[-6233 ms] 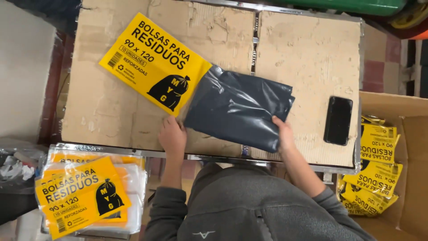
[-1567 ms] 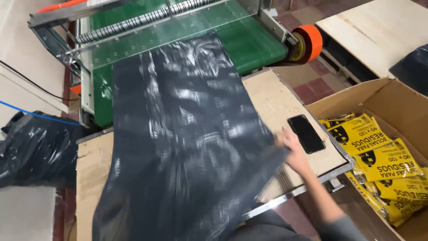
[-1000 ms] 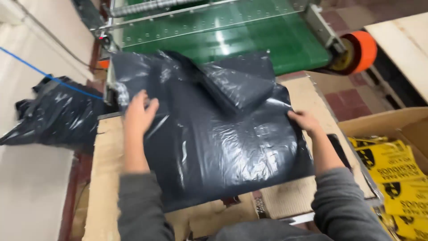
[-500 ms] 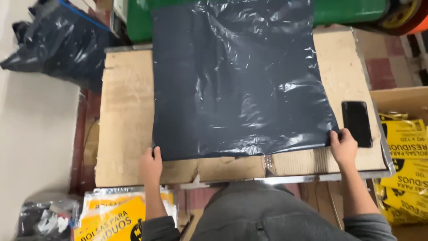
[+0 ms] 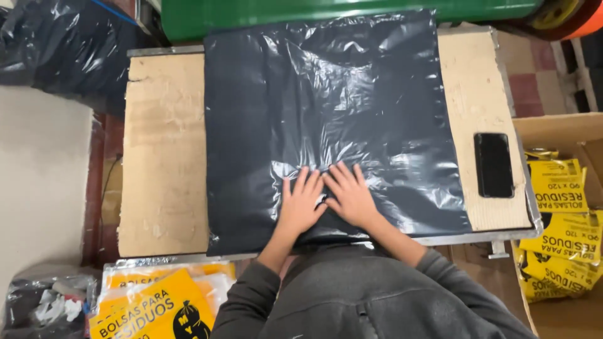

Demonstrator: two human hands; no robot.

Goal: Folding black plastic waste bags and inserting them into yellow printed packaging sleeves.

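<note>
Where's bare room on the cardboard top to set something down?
Widest free strip: bare cardboard left of the black bag, out to the table's left edge. A narrower strip lies right of the bag, above the phone. The middle is crowded: the left hand and right hand press flat on the bag.

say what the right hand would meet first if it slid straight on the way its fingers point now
The right hand lies flat on the black plastic bag, fingers pointing away from the person. Sliding on, it would cross only more bag, then probably reach the green machine past the bag's far edge; the height there is unclear.
</note>
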